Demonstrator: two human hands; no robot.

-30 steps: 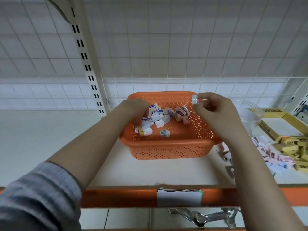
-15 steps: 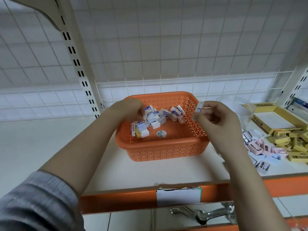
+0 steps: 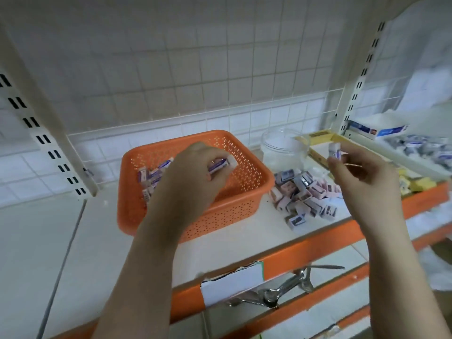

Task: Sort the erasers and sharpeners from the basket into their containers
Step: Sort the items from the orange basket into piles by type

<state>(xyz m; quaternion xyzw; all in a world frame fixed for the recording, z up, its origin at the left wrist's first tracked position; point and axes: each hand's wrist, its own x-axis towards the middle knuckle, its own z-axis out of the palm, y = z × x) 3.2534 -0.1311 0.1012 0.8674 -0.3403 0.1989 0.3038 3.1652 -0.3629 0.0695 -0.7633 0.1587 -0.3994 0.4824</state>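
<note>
Over the orange basket [image 3: 247, 192], the left hand [image 3: 195, 174] is pinching a wrapped eraser [image 3: 221, 164], hiding much of the pile [image 3: 151, 178] inside. The right hand [image 3: 362, 174] is gripping another eraser [image 3: 334, 150] above blurred sharpeners [image 3: 305, 192].

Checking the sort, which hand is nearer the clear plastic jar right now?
Right. The right hand holds an eraser just right of the jar; the left hand is over the orange basket.

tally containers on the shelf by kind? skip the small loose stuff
Orange basket: 1
Clear jar: 1
Yellow box: 1
Tray of erasers, far right: 1
Total: 4
</note>
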